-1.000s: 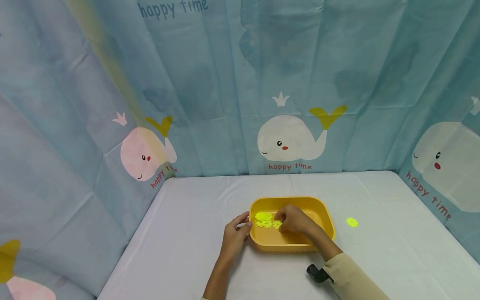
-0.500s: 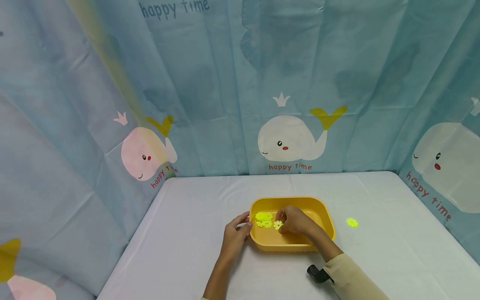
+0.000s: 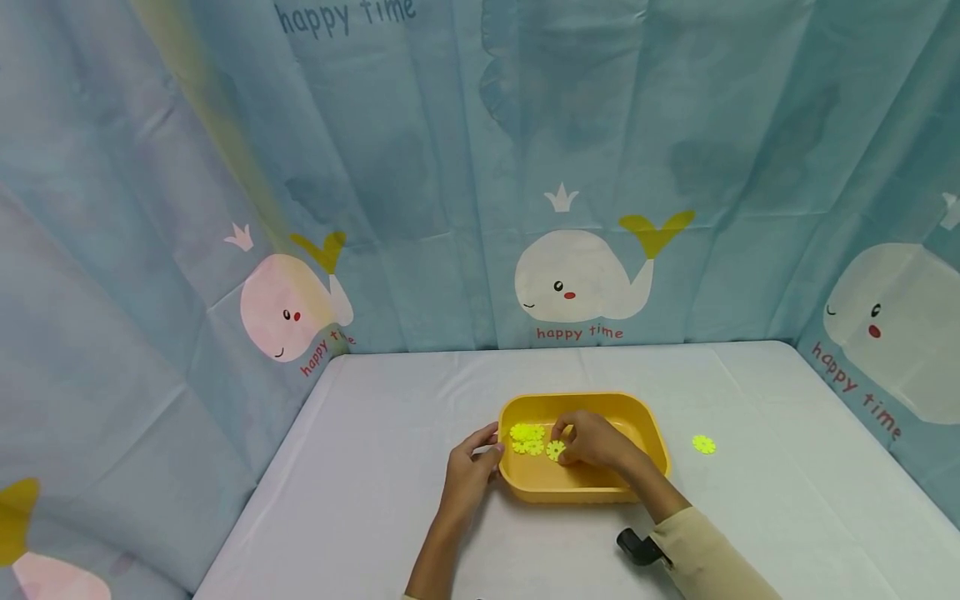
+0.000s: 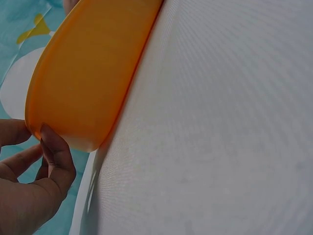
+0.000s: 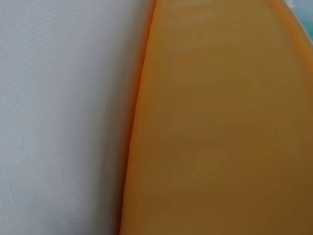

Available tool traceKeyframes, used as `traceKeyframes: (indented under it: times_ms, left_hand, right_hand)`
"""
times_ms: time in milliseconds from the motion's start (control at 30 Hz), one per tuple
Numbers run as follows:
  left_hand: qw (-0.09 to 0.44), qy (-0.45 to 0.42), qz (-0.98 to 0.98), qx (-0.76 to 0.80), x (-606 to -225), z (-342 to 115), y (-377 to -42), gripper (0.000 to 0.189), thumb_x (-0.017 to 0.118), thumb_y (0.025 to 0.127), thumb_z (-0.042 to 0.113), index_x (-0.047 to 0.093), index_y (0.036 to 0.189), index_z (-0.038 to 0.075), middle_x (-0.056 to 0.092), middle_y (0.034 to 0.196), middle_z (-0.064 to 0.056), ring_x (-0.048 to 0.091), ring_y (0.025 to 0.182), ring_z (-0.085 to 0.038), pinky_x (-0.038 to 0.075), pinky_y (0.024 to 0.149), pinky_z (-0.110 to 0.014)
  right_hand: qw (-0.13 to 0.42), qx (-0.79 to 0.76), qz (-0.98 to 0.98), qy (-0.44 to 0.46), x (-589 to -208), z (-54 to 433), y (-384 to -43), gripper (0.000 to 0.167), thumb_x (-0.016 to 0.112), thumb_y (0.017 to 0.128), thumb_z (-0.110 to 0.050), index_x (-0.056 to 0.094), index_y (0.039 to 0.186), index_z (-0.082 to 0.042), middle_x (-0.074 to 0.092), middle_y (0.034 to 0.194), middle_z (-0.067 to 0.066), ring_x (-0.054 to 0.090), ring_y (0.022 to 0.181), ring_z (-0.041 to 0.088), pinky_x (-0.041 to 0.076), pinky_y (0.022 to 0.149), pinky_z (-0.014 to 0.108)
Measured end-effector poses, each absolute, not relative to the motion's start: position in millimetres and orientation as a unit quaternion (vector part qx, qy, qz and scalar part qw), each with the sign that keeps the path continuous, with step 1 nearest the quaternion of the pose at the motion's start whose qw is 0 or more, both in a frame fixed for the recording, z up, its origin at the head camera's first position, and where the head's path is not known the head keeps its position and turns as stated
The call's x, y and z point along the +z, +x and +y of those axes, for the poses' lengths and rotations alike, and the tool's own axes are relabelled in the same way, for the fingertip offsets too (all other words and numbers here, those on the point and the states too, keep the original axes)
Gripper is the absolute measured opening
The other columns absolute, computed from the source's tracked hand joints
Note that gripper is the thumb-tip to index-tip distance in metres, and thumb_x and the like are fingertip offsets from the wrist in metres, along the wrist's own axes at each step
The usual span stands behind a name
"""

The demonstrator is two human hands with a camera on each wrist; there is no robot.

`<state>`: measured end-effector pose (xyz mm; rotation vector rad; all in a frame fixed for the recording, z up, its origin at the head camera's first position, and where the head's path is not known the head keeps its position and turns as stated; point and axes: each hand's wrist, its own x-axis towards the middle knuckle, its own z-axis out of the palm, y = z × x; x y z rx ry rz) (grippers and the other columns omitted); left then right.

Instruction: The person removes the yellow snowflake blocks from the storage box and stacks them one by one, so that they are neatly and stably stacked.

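Fluorescent yellow snowflake discs [image 3: 528,439], several of them, lie in the left part of a yellow tray [image 3: 600,495] on the table. My left hand [image 3: 467,473] holds the tray's left end; the left wrist view shows the bent thumb and fingertips against the tray wall [image 4: 73,88]. Inside the tray, my right hand [image 3: 592,440] pinches a single snowflake disc [image 3: 555,451] between thumb and fingers, just right of the others. Only the tray's outer side [image 5: 210,122] and white cloth fill the right wrist view; the right hand is hidden there.
One more snowflake disc [image 3: 703,444] lies on the white tablecloth [image 3: 390,467] right of the tray. A black device [image 3: 639,547] sits at the right sleeve cuff. Behind the table hangs a blue curtain [image 3: 420,275] printed with whales.
The right fingers have shifted slightly around the single disc, which shows a little more fully now. Left hand, tray and the other discs keep their places.
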<state>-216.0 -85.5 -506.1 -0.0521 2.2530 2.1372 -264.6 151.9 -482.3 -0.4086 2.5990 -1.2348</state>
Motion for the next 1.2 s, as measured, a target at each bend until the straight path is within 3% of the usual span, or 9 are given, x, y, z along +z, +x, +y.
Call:
traceKeyframes:
  times_ms: [233, 567, 833, 1000, 1200]
  left_hand:
    - [0.018, -0.018, 0.726, 0.688, -505.6, -85.7, -216.5, 0.045, 0.066, 0.103, 0.017, 0.063, 0.146, 0.007, 0.060, 0.135, -0.017, 0.064, 0.107, -0.027, 0.058, 0.077, -0.024]
    - [0.019, -0.019, 0.724, 0.689, -505.6, -85.5, -215.8, 0.045, 0.066, 0.103, 0.017, 0.063, 0.147, 0.007, 0.059, 0.134, -0.016, 0.064, 0.107, -0.027, 0.058, 0.077, -0.023]
    - [0.018, -0.018, 0.723, 0.690, -504.8, -85.2, -214.0, 0.046, 0.066, 0.103, 0.019, 0.063, 0.148, 0.008, 0.059, 0.135, -0.014, 0.063, 0.107, -0.025, 0.057, 0.077, -0.023]
    - [0.019, -0.021, 0.726, 0.687, -504.7, -84.7, -214.1, 0.045, 0.066, 0.103, 0.019, 0.063, 0.147, 0.009, 0.059, 0.134, -0.014, 0.062, 0.106, -0.024, 0.057, 0.078, -0.024]
    - [0.013, -0.018, 0.727, 0.686, -506.5, -84.6, -216.1, 0.045, 0.065, 0.103, 0.016, 0.063, 0.147, 0.006, 0.059, 0.133, -0.017, 0.061, 0.100, -0.019, 0.057, 0.075, -0.023]
  right_hand:
    - [0.144, -0.453, 0.870, -0.133, -478.9, 155.4, -263.9, 0.019, 0.082, 0.085, 0.006, 0.075, 0.101, -0.001, 0.061, 0.073, 0.006, 0.051, 0.064, 0.016, 0.042, 0.059, 0.026]
    - [0.158, -0.476, 0.861, -0.088, -470.6, 158.6, -261.3, 0.017, 0.079, 0.088, 0.001, 0.077, 0.105, -0.004, 0.065, 0.086, 0.009, 0.056, 0.073, 0.021, 0.048, 0.066, 0.029]
    - [0.159, -0.504, 0.844, -0.090, -456.6, 170.3, -255.8, 0.020, 0.066, 0.094, 0.002, 0.075, 0.112, -0.002, 0.071, 0.089, 0.012, 0.060, 0.073, 0.025, 0.051, 0.064, 0.033]
    - [0.148, -0.520, 0.838, -0.081, -445.6, 186.3, -252.2, 0.022, 0.071, 0.095, -0.003, 0.074, 0.117, -0.004, 0.072, 0.094, 0.015, 0.062, 0.082, 0.028, 0.054, 0.066, 0.038]
    - [0.123, -0.519, 0.843, -0.062, -435.1, 208.7, -245.9, 0.028, 0.073, 0.096, -0.009, 0.072, 0.124, -0.005, 0.073, 0.099, 0.016, 0.060, 0.088, 0.028, 0.054, 0.067, 0.035]
